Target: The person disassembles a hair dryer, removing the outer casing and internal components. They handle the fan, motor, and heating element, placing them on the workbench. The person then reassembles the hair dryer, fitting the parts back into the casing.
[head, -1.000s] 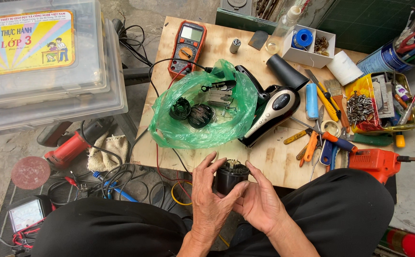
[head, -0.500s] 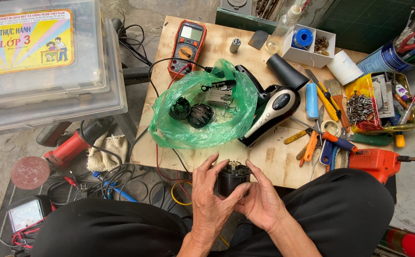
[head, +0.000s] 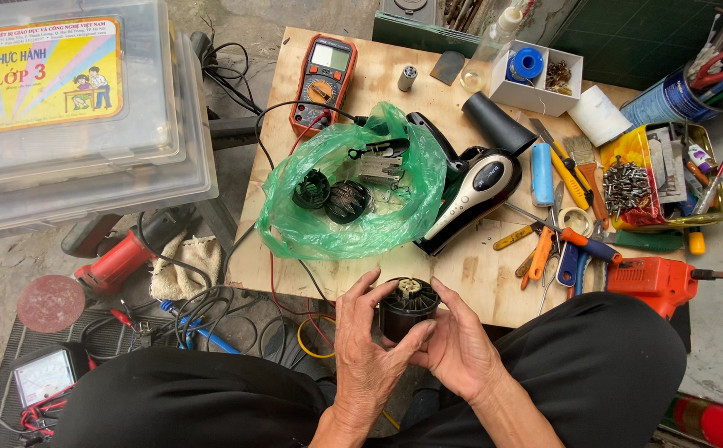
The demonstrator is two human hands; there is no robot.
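Note:
Both my hands hold a small black round motor housing [head: 409, 305] with a pale part at its top, just in front of the wooden table's [head: 478, 278] near edge, above my lap. My left hand [head: 367, 348] wraps its left side with fingers spread along it. My right hand [head: 459, 344] cups its right side. On the table lies a green plastic bag [head: 353, 216] carrying two black round parts [head: 330, 196] and a small circuit piece. Beside it lies an opened black and silver hair dryer [head: 473, 187].
An orange multimeter [head: 323, 81] sits at the table's back left. Screwdrivers, pliers and a brush lie right, with a yellow tray of screws [head: 627, 182] and an orange drill [head: 656, 282]. A red angle grinder [head: 104, 265], cables and a meter lie on the floor left. Plastic boxes [head: 71, 108] stack at upper left.
The black housing has turned slightly in my hands and my fingers have shifted around it. Everything on the table stays as it was.

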